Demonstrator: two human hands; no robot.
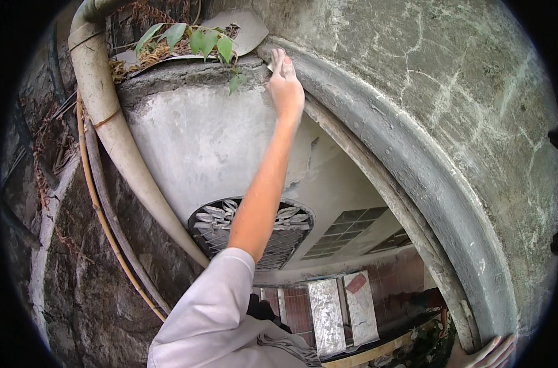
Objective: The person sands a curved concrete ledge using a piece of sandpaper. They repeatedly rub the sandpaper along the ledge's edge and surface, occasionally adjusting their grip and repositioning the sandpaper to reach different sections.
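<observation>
My left arm reaches up from the lower left in a pale short sleeve. At its end my left hand (pixel 285 86) lies against the upper end of a curved grey ledge (pixel 407 144), its fingers stretched out and whitish with dust. A small pale edge shows beside those fingers; I cannot make out what it is. Low on the right, my right hand (pixel 490 354) rests with fingers extended on the lower end of the same ledge. The picture's rim cuts off part of it. Above the ledge rises a cracked, stained concrete wall (pixel 469 92).
A thick pale pipe (pixel 116 132) bends down at left beside thinner hoses (pixel 101 214) and rough rock. A leafy plant (pixel 208 43) grows near my left hand. Below are a grilled window (pixel 294 221), paint-spattered boards (pixel 326 316) and a person's dark and red clothing (pixel 429 299).
</observation>
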